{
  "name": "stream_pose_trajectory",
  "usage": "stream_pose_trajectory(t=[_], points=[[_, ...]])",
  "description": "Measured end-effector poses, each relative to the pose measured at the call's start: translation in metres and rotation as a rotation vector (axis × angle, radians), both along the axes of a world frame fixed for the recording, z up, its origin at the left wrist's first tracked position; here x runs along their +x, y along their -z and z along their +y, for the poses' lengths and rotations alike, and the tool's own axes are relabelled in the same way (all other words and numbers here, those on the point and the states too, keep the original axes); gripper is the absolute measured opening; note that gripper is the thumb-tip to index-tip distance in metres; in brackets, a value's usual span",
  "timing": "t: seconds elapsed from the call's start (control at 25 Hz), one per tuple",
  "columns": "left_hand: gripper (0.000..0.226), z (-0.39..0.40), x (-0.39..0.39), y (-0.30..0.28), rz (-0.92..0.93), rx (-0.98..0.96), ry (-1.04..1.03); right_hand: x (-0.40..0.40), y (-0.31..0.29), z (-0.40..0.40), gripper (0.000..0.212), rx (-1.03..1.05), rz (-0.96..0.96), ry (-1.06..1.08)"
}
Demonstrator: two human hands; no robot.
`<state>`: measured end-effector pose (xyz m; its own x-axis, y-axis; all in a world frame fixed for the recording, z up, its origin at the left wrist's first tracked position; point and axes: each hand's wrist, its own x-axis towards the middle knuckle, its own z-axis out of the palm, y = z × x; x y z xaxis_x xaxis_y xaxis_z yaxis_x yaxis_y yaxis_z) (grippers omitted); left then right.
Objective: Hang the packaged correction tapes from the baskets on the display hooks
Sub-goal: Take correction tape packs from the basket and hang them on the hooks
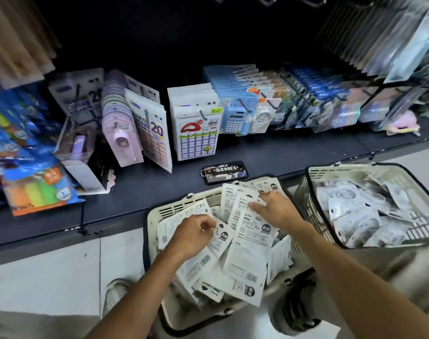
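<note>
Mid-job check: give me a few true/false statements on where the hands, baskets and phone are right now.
1. Both hands are in the near basket. True.
2. The left hand is hanging a pack on a hook. False: it grips packs in the basket.
3. The far basket is empty. False: it holds packs too.
4. A phone lies on the shelf ledge behind the near basket. True.
5. The right hand rests on the phone. False: it holds packs.

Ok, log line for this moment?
phase: gathering packs | left hand: pinching pack | right hand: holding fanned packs | near basket | hooks: none hung yet
</note>
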<state>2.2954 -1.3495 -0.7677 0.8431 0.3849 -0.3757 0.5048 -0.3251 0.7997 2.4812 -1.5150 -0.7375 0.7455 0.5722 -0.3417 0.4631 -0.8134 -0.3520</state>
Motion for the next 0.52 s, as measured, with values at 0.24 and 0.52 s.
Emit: stream_pose_trajectory(t=[0.24, 0.52], points=[[0.045, -0.024, 0.000, -0.034, -0.180, 0.109, -0.019, 0.000, -0.058, 0.006, 0.042, -0.061, -0.367, -0.025], [0.137, -0.082, 0.054, -0.092, -0.218, 0.276, 0.103, -0.011, -0.149, 0.006, 0.043, 0.107, -0.483, 0.097]])
